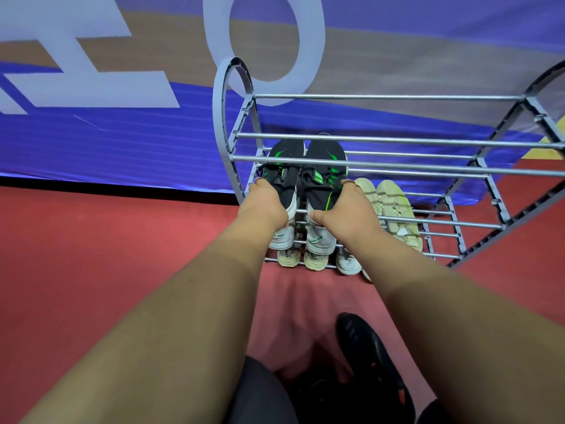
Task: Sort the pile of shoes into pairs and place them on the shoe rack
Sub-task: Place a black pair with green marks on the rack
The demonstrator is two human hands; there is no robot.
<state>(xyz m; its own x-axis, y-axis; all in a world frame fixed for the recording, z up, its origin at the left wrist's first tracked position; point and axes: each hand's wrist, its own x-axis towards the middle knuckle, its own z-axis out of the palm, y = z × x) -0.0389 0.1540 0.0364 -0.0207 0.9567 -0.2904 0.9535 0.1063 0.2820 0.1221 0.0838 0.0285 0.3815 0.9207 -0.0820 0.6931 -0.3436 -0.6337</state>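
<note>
Black-and-green sneakers (305, 175) sit side by side on a middle shelf of the shoe rack (397, 166), left hand (264, 206) and right hand (342, 209) each clamped on one heel; push both evenly inward until the soles rest across the bars.

The shoe rack (367, 139) has shiny, smooth metal rails and matt grey side frames that look like plastic. The black-and-green sneakers (305, 172) have knitted cloth uppers and pale rubbery soles. The cream shoes (394, 206) look soft and matt. The floor (91, 255) is a dull red, faintly textured mat. Behind, the blue banner (122, 142) looks like smooth printed fabric with slight ripples.
</note>
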